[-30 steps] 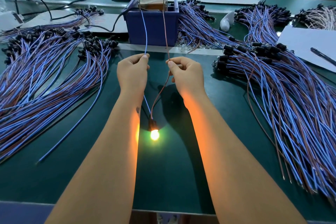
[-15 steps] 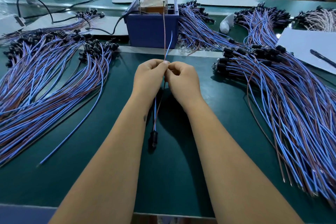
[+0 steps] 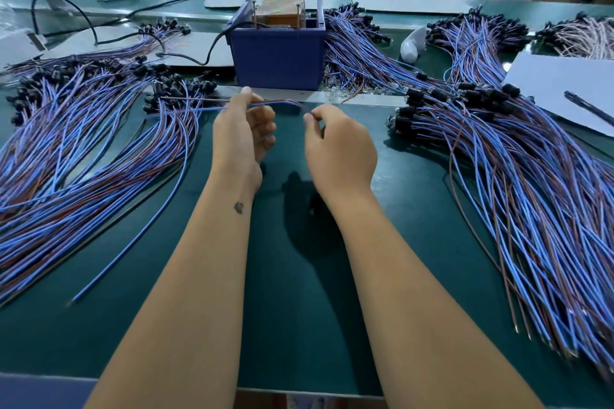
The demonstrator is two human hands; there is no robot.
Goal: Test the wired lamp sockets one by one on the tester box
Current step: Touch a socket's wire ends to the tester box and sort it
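Observation:
The blue tester box stands at the back centre, a wooden block with two upright metal pins on top. My left hand holds one blue-and-brown wire pair between thumb and fingers. The pair lies level, its free ends pointing left over the left pile. My right hand pinches the same pair at its fingertips, a little to the right. The pair's socket is hidden below my right hand. No wire touches the pins.
Big heaps of wired black sockets lie at the left and right, another behind the box. A white sheet with a pen sits at the right. A black cable runs into the box.
One second ago the wire ends stood on the pins and the lamp glowed. The lamp has gone dark, the wires came off the box and now lie sideways to the left.

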